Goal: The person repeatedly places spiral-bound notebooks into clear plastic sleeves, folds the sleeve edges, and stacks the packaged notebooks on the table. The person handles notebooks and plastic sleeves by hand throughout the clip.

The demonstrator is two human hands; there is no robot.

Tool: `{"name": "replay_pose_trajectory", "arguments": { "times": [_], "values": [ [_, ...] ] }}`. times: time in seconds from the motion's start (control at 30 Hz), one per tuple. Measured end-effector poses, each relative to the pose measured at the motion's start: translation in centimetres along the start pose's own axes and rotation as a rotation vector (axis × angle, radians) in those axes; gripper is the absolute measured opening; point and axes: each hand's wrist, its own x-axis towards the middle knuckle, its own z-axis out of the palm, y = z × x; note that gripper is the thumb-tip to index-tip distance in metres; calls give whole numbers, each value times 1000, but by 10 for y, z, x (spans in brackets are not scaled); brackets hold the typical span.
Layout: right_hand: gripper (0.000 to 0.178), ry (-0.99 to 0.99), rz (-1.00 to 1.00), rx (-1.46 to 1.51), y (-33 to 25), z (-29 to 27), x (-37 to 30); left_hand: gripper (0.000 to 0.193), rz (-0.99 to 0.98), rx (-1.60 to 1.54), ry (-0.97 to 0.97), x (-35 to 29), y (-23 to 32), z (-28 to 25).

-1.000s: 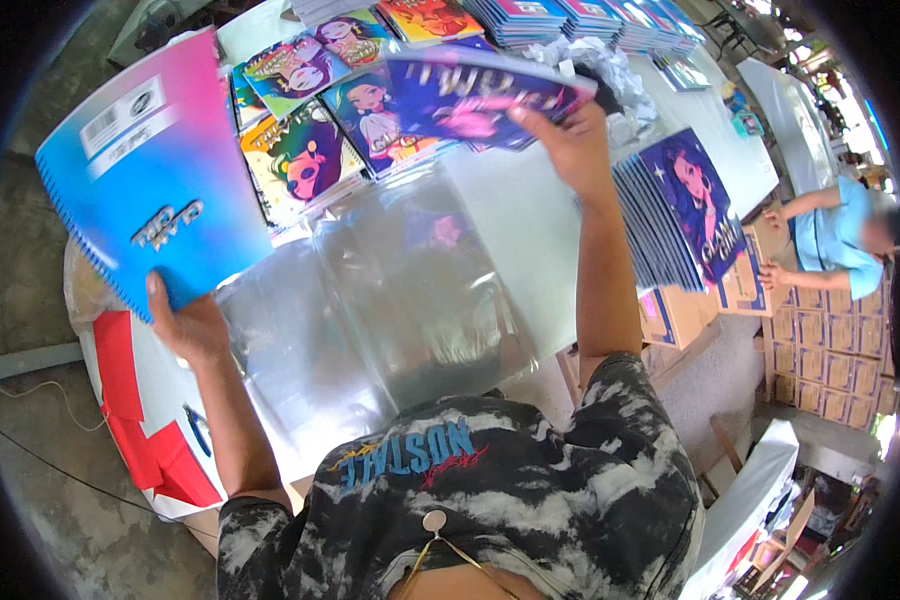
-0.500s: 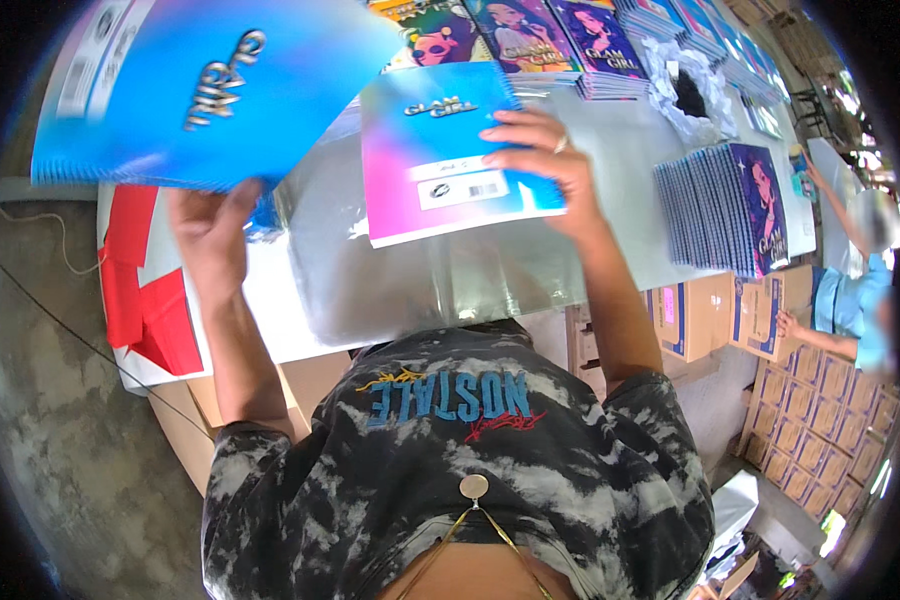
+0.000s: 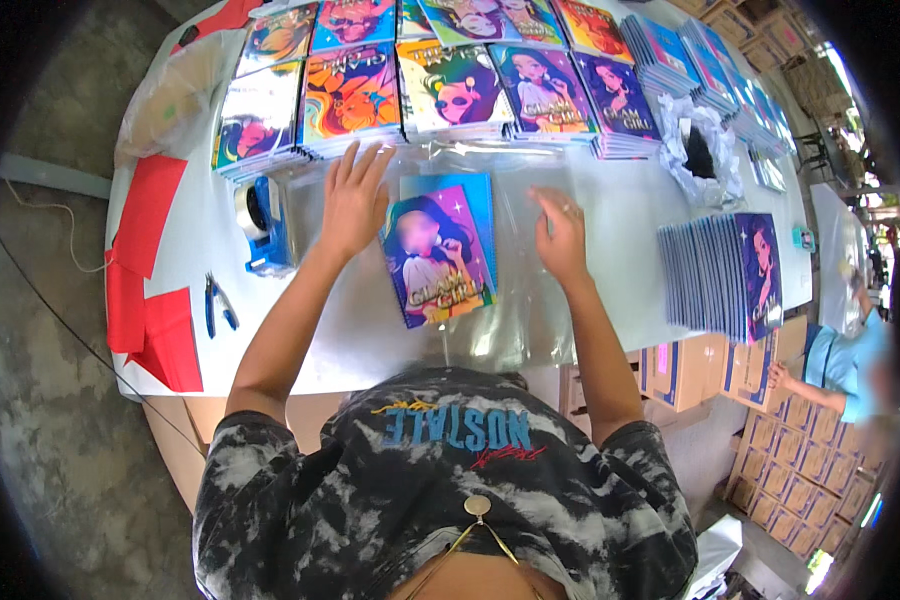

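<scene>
A spiral-bound notebook with a purple and pink illustrated cover lies face up on a sheet of clear plastic, slightly tilted. Blue edges show at its top and right, perhaps from another notebook beneath. Just to its upper left hovers my left hand, empty, its fingers stretched toward the far rows. My right hand is to the right of the notebook, apart from it, with fingers loosely spread and a ring on one. Nothing is in it.
Several stacks of illustrated notebooks line the table's far side. A spiral-bound stack stands at right, below crumpled plastic. On the left are a blue tape dispenser, blue-handled nippers and red sheets. Another person works far right.
Both hands have let go of the blue-backed notebooks they held up. A notebook now lies cover up between them. The left hand has moved right, and the far rows have come into view.
</scene>
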Motion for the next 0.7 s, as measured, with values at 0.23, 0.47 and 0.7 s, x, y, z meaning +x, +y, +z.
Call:
{"name": "replay_pose_trajectory", "arguments": {
  "times": [0.23, 0.47, 0.7],
  "values": [
    [40, -70, 228, 131, -2, 53, 183, 64, -24, 330, -87, 84, -54, 11],
    [99, -295, 483, -364, 13, 95, 215, 40, 206, -21, -51, -47, 80, 7],
    [98, -360, 590, -382, 13, 91, 225, 59, -53, 146, -227, -25, 9, 17]
  ]
}}
